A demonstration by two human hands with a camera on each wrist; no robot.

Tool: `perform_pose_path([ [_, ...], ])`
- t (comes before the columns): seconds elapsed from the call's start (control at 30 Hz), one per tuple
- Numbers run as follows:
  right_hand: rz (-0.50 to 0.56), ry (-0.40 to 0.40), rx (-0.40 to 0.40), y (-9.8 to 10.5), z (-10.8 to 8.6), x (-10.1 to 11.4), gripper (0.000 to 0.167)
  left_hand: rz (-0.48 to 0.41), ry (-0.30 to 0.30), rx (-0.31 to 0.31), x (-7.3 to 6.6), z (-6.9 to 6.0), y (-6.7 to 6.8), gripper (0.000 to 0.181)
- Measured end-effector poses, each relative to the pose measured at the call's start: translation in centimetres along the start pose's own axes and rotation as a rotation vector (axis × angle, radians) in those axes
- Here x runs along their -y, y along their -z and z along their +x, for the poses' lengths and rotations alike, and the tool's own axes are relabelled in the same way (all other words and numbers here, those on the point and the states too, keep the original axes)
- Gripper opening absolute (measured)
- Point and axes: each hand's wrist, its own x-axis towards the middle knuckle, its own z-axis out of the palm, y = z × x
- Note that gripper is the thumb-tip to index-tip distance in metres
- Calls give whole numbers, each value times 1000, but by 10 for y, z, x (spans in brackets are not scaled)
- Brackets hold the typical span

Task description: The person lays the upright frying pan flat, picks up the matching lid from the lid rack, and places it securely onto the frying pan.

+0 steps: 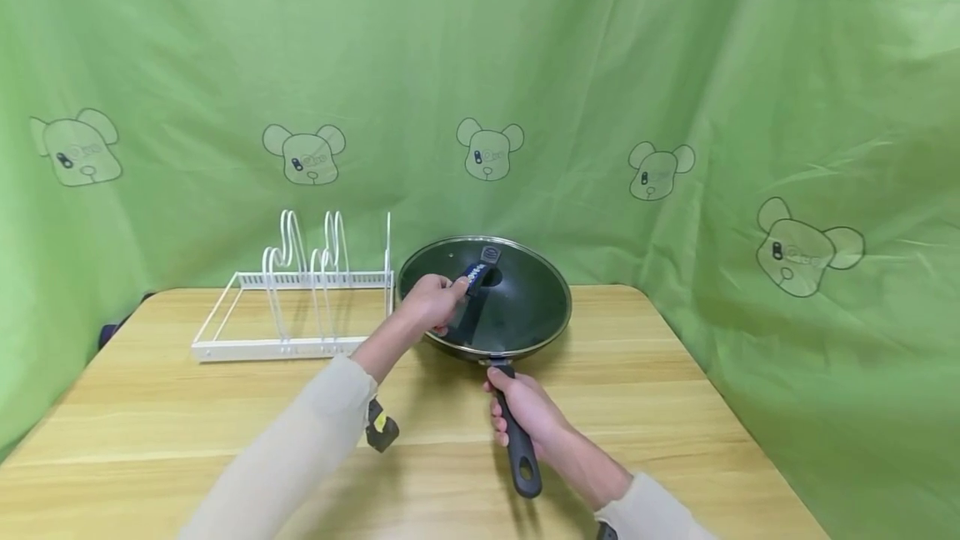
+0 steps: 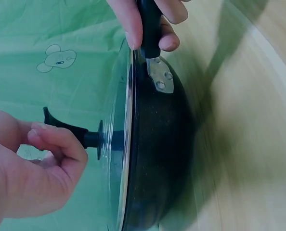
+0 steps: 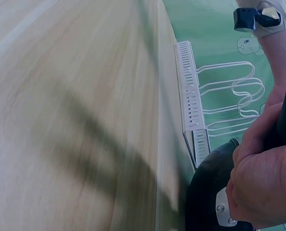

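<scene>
A dark frying pan (image 2: 157,144) with a deep, rounded side is in front of me, its long black handle (image 1: 522,461) pointing my way. A glass lid (image 1: 528,298) with a metal rim covers it. With thumb and curled fingers, my left hand (image 1: 435,303) holds the black knob (image 1: 476,275) on top of the lid. My right hand (image 1: 531,411) grips the pan's handle close to the riveted bracket (image 2: 161,79). Whether the pan's bottom touches the table cannot be told from these views.
To the left of the pan, a white wire rack (image 1: 281,349) with several upright looped dividers stands on the wooden table (image 1: 450,473). Green cloth (image 1: 570,65) printed with bear heads hangs behind and along the sides.
</scene>
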Motion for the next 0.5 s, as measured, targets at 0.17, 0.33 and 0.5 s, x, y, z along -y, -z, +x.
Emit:
perform_pose_path([
  [0.17,-3,2,-10,0,0,0,30,38,5,-34,9,-14,14,37],
  [0.33,-21,3,-3,1,1,-1,32,144,-7,-48,25,-32,33,32],
  [0.5,-56,7,0,1,1,0,34,294,-58,-105,39,-50,52,27],
])
